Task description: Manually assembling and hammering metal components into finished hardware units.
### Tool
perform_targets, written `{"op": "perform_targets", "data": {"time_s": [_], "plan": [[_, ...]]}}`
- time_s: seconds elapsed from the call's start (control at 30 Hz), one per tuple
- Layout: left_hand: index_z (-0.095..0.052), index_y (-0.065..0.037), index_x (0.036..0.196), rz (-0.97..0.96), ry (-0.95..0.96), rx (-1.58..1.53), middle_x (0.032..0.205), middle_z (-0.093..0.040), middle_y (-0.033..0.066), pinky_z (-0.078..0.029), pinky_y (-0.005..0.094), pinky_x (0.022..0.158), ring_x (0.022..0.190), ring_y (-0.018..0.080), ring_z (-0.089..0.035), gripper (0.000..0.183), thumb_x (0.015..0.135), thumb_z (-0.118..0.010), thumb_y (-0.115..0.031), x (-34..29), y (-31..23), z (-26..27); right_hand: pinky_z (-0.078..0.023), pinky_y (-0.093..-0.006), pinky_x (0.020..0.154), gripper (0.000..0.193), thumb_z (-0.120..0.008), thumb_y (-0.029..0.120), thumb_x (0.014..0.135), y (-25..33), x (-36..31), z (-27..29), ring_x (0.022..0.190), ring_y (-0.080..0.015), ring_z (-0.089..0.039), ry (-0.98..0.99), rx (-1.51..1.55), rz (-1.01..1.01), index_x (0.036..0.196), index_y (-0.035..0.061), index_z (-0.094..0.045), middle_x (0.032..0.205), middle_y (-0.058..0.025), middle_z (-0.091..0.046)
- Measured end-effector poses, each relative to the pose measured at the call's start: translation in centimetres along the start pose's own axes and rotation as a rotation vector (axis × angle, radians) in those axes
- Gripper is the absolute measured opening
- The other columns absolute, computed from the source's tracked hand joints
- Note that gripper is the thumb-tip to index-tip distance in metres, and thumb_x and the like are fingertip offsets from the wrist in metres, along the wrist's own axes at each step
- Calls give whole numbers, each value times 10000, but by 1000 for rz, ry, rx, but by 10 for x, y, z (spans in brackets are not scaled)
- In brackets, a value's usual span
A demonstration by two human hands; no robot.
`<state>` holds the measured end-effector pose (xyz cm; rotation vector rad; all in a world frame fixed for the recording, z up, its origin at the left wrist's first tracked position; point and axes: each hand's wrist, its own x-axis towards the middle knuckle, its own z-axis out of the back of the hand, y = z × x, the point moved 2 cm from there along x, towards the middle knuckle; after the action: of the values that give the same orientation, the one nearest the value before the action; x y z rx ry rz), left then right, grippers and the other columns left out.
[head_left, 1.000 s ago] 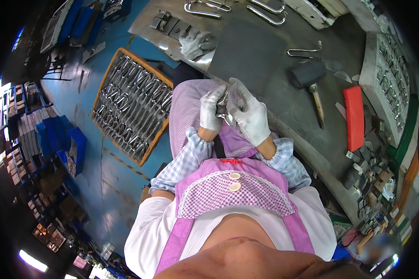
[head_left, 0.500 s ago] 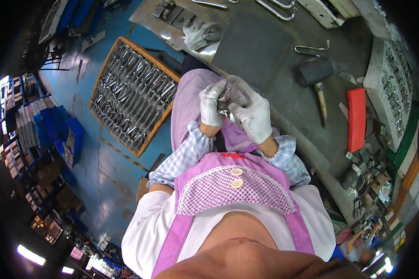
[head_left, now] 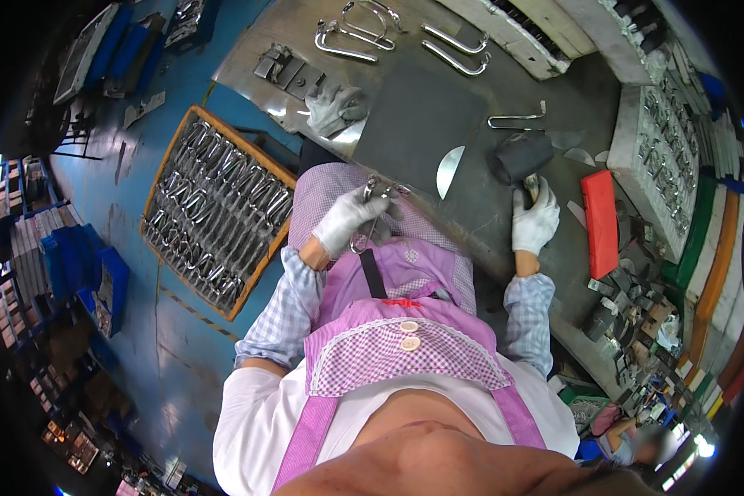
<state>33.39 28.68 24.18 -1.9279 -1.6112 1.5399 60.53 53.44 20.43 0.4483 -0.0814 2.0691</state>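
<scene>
My left hand (head_left: 345,218), in a white glove, is closed on a shiny bent chrome rod (head_left: 358,246) above my lap, near the bench edge. Parts of the rod show above and below the fingers, while its middle is hidden by them. On the bench to the right, my gloved right hand (head_left: 536,225) wraps round the wooden handle of a black-headed mallet (head_left: 521,158). The mallet's head lies just beyond that hand. Between the two hands, a half-moon piece of bright sheet metal (head_left: 450,172) rests on a dark square pad (head_left: 417,120).
A grey glove (head_left: 335,110) and several bent chrome tubes (head_left: 456,56) lie on the bench's far part. Beyond my right hand are a red bar (head_left: 599,224) and a white tray (head_left: 627,157) of chrome parts. At left stands an orange-rimmed tray (head_left: 161,178) of similar parts.
My hands, together over my lap before, have parted. The right has moved right and taken hold of the mallet handle; the left keeps the rod. The half-moon metal piece now lies on the pad.
</scene>
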Motion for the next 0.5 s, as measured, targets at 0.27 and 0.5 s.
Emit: {"op": "perform_targets", "data": {"time_s": [0.27, 0.5], "plan": [[-718, -17, 974, -163, -235, 1625, 843, -716, 190, -561, 424, 720, 773, 349, -704, 483, 879, -637, -484, 54, -10, -20, -389, -285, 469, 349, -679, 250, 870, 77, 25, 55, 486, -126, -512, 745, 1043, -637, 1060, -43, -684, 700, -59, -638], [-747, -52, 825, -75, -204, 1660, 827, -720, 178, -561, 435, 741, 806, 335, -712, 486, 873, -587, -509, 58, -10, -25, -560, -424, 685, 285, -639, 161, 877, 102, -6, 66, 803, -300, -689, 351, 277, 830, 1129, 28, -650, 956, -128, -715]]}}
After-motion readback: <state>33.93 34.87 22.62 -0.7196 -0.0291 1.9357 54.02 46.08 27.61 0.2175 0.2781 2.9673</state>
